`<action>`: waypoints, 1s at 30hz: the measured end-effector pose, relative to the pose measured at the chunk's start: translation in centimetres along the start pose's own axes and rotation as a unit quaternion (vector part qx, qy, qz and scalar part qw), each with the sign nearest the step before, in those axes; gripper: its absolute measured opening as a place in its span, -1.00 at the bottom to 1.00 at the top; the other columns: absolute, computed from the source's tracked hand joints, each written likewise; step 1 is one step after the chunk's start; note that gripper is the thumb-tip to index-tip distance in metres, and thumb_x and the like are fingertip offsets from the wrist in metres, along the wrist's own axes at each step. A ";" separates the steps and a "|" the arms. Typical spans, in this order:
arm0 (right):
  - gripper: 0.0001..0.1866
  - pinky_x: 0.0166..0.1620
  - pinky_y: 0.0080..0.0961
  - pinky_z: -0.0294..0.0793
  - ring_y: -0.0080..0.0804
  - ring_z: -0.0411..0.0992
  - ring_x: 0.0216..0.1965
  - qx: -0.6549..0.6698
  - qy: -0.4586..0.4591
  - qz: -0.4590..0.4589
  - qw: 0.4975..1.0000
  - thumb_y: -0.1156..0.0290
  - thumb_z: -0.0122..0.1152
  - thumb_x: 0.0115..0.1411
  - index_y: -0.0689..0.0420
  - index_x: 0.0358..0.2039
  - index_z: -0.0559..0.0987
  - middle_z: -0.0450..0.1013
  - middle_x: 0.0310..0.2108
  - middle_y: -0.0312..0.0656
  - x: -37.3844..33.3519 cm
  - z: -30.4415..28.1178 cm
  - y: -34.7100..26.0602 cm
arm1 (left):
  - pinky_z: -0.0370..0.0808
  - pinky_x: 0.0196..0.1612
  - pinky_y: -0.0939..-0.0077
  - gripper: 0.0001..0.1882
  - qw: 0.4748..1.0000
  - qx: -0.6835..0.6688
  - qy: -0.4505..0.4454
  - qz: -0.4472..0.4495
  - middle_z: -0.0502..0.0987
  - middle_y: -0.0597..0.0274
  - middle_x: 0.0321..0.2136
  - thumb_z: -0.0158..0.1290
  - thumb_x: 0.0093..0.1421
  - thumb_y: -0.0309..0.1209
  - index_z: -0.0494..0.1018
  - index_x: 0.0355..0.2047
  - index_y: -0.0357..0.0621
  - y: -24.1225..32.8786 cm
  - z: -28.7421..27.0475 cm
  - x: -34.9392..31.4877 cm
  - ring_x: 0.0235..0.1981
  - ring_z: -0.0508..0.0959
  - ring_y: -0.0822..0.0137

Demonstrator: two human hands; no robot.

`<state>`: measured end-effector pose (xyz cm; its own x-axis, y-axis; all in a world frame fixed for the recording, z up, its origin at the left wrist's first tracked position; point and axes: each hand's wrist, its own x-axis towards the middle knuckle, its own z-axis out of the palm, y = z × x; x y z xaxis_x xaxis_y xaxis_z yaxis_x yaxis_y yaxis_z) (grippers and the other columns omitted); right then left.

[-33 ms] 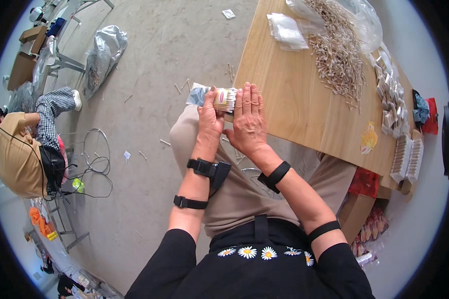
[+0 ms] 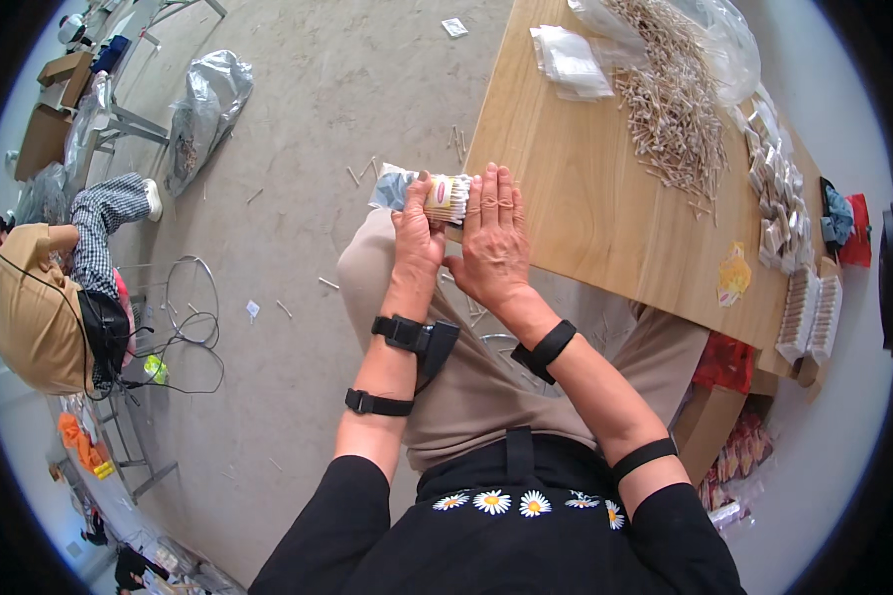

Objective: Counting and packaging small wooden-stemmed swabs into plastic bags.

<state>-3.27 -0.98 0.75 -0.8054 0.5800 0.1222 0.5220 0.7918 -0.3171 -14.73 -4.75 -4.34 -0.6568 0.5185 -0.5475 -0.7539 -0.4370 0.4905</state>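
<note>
My left hand [image 2: 419,234] is closed around a small clear packet of cotton swabs [image 2: 446,201] with a yellow and white label. The white swab tips face right, and the packet's loose plastic end sticks out left of my fingers. My right hand [image 2: 497,243] lies flat with its fingers stretched out and together, against or right beside the swab tips. Both hands are at the near left corner of the wooden table [image 2: 575,188], above my knee. A large heap of loose cotton swabs [image 2: 670,99] covers the far part of the tabletop.
Clear plastic bags [image 2: 573,64] lie beside the heap. Several packed swab packets [image 2: 776,188] line the table's right side, near a yellow label [image 2: 733,276] and white swab bundles [image 2: 810,315]. Swabs litter the floor. A seated person [image 2: 45,307] is at left, near a grey plastic bag [image 2: 206,114].
</note>
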 end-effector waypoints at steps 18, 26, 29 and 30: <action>0.30 0.45 0.00 -0.30 0.00 -0.27 0.48 -0.044 -0.017 0.084 0.995 0.03 0.57 -0.25 0.36 0.37 0.01 -0.14 0.43 0.13 -1.6 -1.2 2.2 | 0.39 -0.54 0.60 -0.84 0.982 0.107 -0.002 0.157 0.49 0.47 -0.49 0.24 0.16 -0.33 0.47 -0.38 -0.04 -0.1 1.4 -1.0 -0.54 0.46 0.57; 0.24 0.45 -0.01 -0.32 0.00 -0.31 0.49 -0.025 -0.033 0.071 0.997 0.04 0.52 -0.18 0.37 0.36 0.02 -0.18 0.44 0.12 -0.5 -0.4 0.6 | 0.24 -0.69 0.64 -0.84 0.978 0.123 -0.012 0.170 0.49 0.49 -0.52 0.23 0.17 -0.30 0.48 -0.39 -0.04 0.0 1.3 -1.1 -0.60 0.42 0.62; 0.22 0.45 0.00 -0.34 0.00 -0.31 0.49 -0.038 -0.019 0.076 0.996 0.06 0.50 -0.16 0.39 0.36 0.02 -0.19 0.44 0.12 -0.2 0.0 0.1 | 0.21 -0.71 0.65 -0.85 0.977 0.145 0.006 0.157 0.48 0.50 -0.53 0.22 0.18 -0.31 0.48 -0.40 -0.04 -0.1 1.2 -1.1 -0.62 0.39 0.63; 0.22 0.45 0.00 -0.34 0.00 -0.31 0.49 -0.037 -0.021 0.076 0.996 0.06 0.50 -0.16 0.39 0.36 0.02 -0.19 0.44 0.12 -0.1 0.1 -0.1 | 0.25 -0.68 0.65 -0.85 0.978 0.139 -0.003 0.154 0.48 0.50 -0.53 0.22 0.18 -0.31 0.48 -0.40 -0.04 -0.1 1.1 -1.1 -0.61 0.40 0.63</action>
<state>-3.30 -1.17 0.67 -0.7259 0.6867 0.0387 0.6565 0.7085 -0.2588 -13.88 -4.43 -3.02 -0.8513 0.3986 -0.3413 -0.4866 -0.3561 0.7977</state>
